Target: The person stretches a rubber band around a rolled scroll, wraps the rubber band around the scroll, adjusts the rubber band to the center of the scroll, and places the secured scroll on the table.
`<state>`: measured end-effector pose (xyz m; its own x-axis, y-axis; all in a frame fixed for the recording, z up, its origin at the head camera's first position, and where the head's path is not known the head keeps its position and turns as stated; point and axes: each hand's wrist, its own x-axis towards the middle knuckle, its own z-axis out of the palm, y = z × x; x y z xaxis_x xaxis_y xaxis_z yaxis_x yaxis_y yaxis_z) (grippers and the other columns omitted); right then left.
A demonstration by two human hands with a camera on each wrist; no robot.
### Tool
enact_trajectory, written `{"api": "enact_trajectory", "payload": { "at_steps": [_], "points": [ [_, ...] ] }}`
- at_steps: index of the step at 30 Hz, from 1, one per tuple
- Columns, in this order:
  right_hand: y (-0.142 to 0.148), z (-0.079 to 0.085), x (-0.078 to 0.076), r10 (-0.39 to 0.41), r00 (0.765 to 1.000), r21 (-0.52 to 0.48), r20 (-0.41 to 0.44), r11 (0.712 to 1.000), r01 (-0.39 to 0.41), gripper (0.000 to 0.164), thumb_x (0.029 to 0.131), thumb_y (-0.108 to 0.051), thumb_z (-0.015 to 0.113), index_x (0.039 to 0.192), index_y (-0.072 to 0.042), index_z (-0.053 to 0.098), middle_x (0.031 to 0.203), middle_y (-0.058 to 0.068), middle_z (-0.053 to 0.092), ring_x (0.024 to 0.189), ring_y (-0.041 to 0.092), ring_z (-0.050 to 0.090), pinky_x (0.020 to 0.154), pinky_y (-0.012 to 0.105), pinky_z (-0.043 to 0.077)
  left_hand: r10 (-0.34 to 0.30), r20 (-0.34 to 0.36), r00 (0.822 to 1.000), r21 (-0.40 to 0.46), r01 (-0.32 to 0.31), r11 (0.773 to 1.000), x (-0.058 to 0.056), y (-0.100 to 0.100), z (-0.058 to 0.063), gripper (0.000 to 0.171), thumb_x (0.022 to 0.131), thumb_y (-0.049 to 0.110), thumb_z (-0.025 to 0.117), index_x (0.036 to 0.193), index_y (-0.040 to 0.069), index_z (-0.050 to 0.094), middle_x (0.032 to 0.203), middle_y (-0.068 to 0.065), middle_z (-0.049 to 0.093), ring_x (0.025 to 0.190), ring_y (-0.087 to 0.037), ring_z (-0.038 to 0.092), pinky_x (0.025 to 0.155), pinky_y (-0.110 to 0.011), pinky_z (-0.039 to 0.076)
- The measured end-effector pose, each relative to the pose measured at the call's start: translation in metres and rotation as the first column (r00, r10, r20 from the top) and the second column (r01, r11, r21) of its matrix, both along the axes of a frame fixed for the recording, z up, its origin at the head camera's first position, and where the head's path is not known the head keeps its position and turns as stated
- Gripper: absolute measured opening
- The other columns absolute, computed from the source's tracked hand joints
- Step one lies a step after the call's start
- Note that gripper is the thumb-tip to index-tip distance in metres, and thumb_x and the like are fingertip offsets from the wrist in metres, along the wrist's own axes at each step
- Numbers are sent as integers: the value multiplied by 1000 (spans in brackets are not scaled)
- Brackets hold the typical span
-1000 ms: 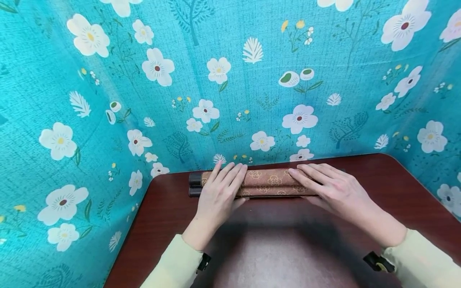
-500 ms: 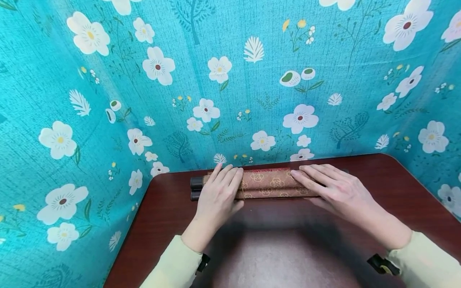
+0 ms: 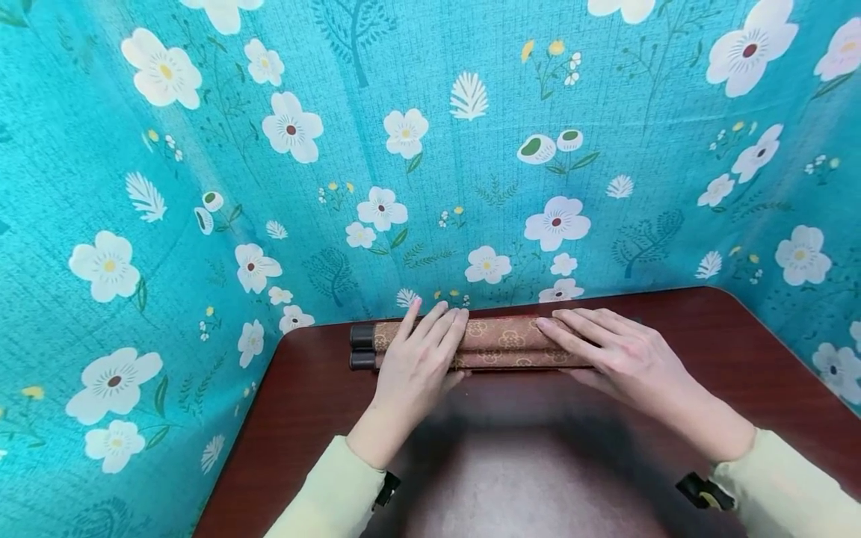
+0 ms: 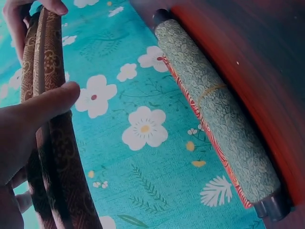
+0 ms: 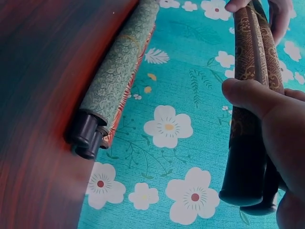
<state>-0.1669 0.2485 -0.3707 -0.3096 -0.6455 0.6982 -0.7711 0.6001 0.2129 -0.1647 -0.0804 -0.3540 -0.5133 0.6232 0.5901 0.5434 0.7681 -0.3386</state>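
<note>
A brown brocade scroll (image 3: 507, 340), two rolls side by side with dark end knobs, lies across both hands in the head view. My left hand (image 3: 417, 362) grips it near its left end, thumb (image 4: 55, 102) on the near side in the left wrist view. Toward the other end my right hand (image 3: 622, 351) holds it, fingers over the far side and thumb (image 5: 243, 95) on the near side. In the wrist views a green brocade scroll (image 4: 214, 109) with a red edge and a yellowish tie lies on the table, apart from the brown one. The head view mostly hides it.
A dark red wooden table (image 3: 296, 418) has rounded far corners. Right behind its far edge hangs a turquoise flowered cloth (image 3: 471, 187), which continues along both sides.
The brown scroll dipped slightly nearer, uncovering a red strip behind, then rose and shifted left, mostly covering it again. The left hand now sits slightly farther right along it.
</note>
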Motion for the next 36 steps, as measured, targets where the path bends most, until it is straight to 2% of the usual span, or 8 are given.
{"api": "enact_trajectory", "payload": {
  "at_steps": [4, 7, 18, 21, 25, 31, 33, 36],
  "points": [
    [1, 0, -2, 16, 1000, -7, 2, 1000, -15, 58, 115, -50, 36, 151, -14, 63, 135, 13, 72, 116, 35, 69, 89, 54, 59, 20, -3, 1000, 15, -20, 1000, 2, -10, 0, 104, 67, 57, 100, 149, 5, 60, 140, -9, 69, 136, -29, 61, 126, -52, 36],
    [1, 0, -3, 24, 1000, -20, -19, 1000, -24, 56, 116, -49, 37, 149, -14, 65, 134, 13, 72, 114, 35, 70, 86, 55, 59, 19, 1, 1000, 33, -19, 999, 2, -14, -1, 99, 68, 50, 101, 146, 4, 62, 139, -10, 70, 136, -29, 62, 124, -51, 39],
    [-5, -4, -3, 36, 998, -54, -53, 998, -39, 52, 115, -48, 43, 144, -14, 69, 129, 12, 74, 109, 33, 72, 78, 53, 62, -45, 43, 998, 52, 42, 998, -1, -5, -2, 88, 69, 38, 101, 140, 2, 65, 133, -11, 72, 133, -30, 63, 126, -47, 36],
    [-7, -2, -2, 31, 999, -32, -29, 999, -31, 50, 104, -38, 63, 148, -14, 66, 132, 12, 73, 112, 34, 71, 81, 53, 61, -62, 42, 997, 50, 59, 997, -1, 0, -1, 88, 69, 37, 102, 141, 2, 64, 134, -11, 72, 134, -30, 63, 126, -46, 37],
    [-6, -2, -2, 18, 1000, -17, -15, 1000, -18, 71, 83, -30, 76, 151, -15, 64, 134, 12, 72, 113, 35, 70, 82, 54, 61, -63, 45, 997, 47, 61, 997, -3, 3, -3, 91, 71, 38, 102, 144, 2, 62, 137, -11, 70, 135, -29, 62, 126, -45, 36],
    [-1, -6, -4, -1, 1000, 18, 25, 1000, 1, 85, 73, -27, 90, 153, -16, 62, 136, 12, 72, 117, 35, 69, 86, 53, 61, -35, 57, 998, 27, 34, 999, -4, -3, -6, 101, 72, 52, 99, 151, 4, 58, 143, -11, 68, 139, -30, 60, 128, -48, 33],
    [0, -7, -5, -3, 1000, 21, 27, 1000, 2, 69, 90, -34, 83, 153, -16, 62, 136, 12, 72, 117, 34, 69, 87, 53, 61, -13, 59, 998, 26, 11, 1000, -3, -7, -7, 103, 71, 54, 99, 152, 5, 58, 144, -10, 68, 139, -30, 60, 128, -48, 32],
    [1, -9, -4, 2, 1000, 7, 16, 1000, -2, 52, 110, -47, 57, 151, -15, 63, 134, 12, 72, 115, 34, 69, 85, 53, 61, 9, 61, 998, 23, -11, 1000, -2, -10, -8, 99, 72, 51, 98, 150, 5, 60, 142, -10, 68, 138, -29, 60, 128, -48, 34]
  ]
}}
